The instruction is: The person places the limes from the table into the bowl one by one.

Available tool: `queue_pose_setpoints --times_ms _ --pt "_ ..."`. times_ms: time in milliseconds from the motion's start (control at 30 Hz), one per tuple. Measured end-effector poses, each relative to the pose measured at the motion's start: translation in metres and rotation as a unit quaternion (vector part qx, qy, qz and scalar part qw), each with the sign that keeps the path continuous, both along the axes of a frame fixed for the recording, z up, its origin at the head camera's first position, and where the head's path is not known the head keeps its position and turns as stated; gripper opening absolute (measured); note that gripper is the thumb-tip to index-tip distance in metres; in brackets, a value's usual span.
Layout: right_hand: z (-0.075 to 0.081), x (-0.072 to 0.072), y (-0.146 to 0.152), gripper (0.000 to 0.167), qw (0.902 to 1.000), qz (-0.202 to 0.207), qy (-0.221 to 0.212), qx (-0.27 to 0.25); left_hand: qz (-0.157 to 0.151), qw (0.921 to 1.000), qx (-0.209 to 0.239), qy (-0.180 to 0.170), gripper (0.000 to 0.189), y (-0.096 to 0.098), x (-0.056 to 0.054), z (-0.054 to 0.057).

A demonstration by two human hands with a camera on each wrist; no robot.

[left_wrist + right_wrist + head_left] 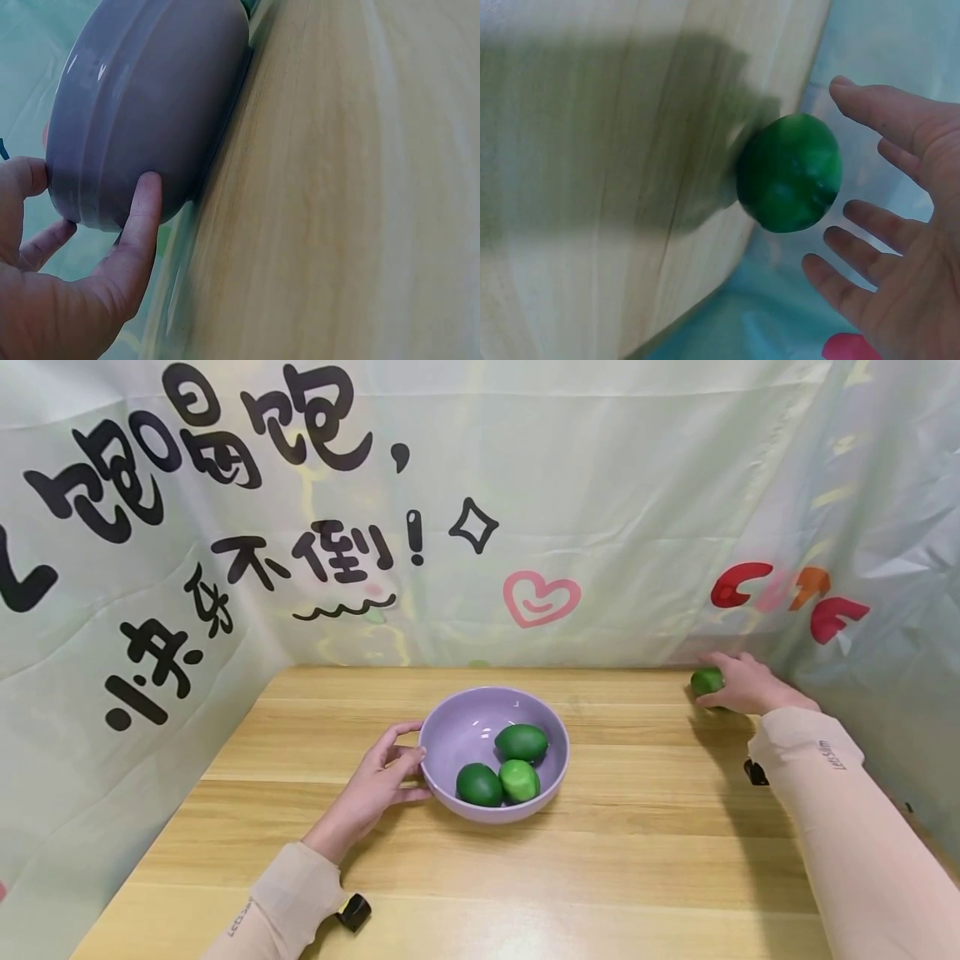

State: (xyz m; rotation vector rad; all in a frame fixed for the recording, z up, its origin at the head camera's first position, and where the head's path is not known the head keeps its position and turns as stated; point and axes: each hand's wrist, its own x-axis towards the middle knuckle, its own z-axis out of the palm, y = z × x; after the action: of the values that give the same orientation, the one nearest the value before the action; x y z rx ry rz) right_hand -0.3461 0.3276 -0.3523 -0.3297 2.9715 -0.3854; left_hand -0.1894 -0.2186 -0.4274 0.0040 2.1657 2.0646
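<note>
A lilac bowl [457, 727] stands on the wooden table with three green fruits in it: a dark green lime-like one [521, 742] at the back, another dark one [479, 785] at the front left, and a lighter one [520, 781] beside that. Against the bowl's left outer wall rest the spread fingertips of my left hand [378, 781]; the left wrist view shows them touching the wall [142, 112]. At the table's far right, my right hand [750, 683] reaches around a green lime-like fruit [706, 682]. In the right wrist view its fingers are spread, with a gap to the fruit [789, 174].
Pale curtains [637, 510] with printed lettering and a pink heart [542, 599] hang behind the table and along both sides. The wooden tabletop [637, 860] runs between them. The fruit at the right lies close to the table's back edge.
</note>
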Motion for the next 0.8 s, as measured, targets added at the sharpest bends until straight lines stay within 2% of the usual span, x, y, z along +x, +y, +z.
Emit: queue_pose_setpoints --times_ms 167,533,800 --pt "-0.003 0.0 0.001 0.079 0.9999 -0.005 0.01 -0.001 0.0 1.0 -0.001 0.0 0.049 -0.001 0.0 -0.001" --pt "-0.006 0.002 -0.001 0.085 0.9996 -0.018 -0.008 0.02 -0.003 1.0 -0.003 0.0 0.049 -0.001 0.0 -0.001" --pt "-0.011 0.001 0.004 0.078 0.9996 -0.018 0.006 0.022 -0.001 1.0 -0.003 0.004 0.049 0.0 0.0 -0.001"
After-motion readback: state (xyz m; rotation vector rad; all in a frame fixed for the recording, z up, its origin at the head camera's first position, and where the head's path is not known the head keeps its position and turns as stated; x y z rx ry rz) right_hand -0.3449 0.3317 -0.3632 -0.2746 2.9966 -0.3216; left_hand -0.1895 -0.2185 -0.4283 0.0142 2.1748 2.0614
